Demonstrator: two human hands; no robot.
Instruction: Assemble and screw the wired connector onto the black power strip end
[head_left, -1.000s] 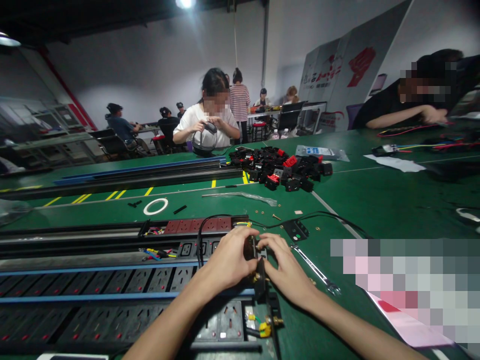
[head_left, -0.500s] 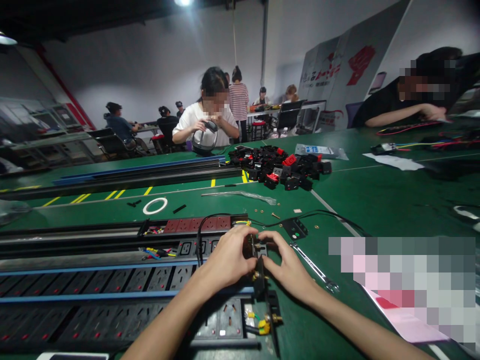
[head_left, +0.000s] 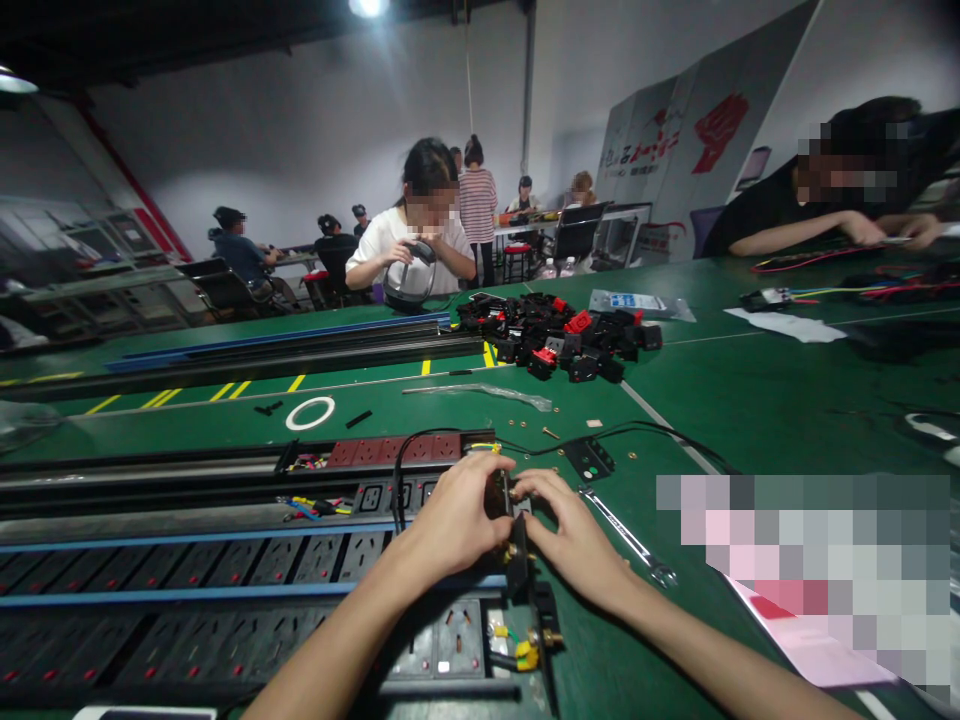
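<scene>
Your left hand (head_left: 450,518) and right hand (head_left: 574,532) clamped on black end bracket (head_left: 517,565), at end of power strip (head_left: 442,640). Slip could drop brass screw (head_left: 512,552); snagged black wire (head_left: 397,490) could tug bracket.

The left forearm (head_left: 337,630) comes in bare from seven o'clock and the right forearm (head_left: 712,650) bare from four o'clock, both slim, tapering to narrow wrists, a slender left hand (head_left: 454,515) and right hand (head_left: 574,535)
</scene>
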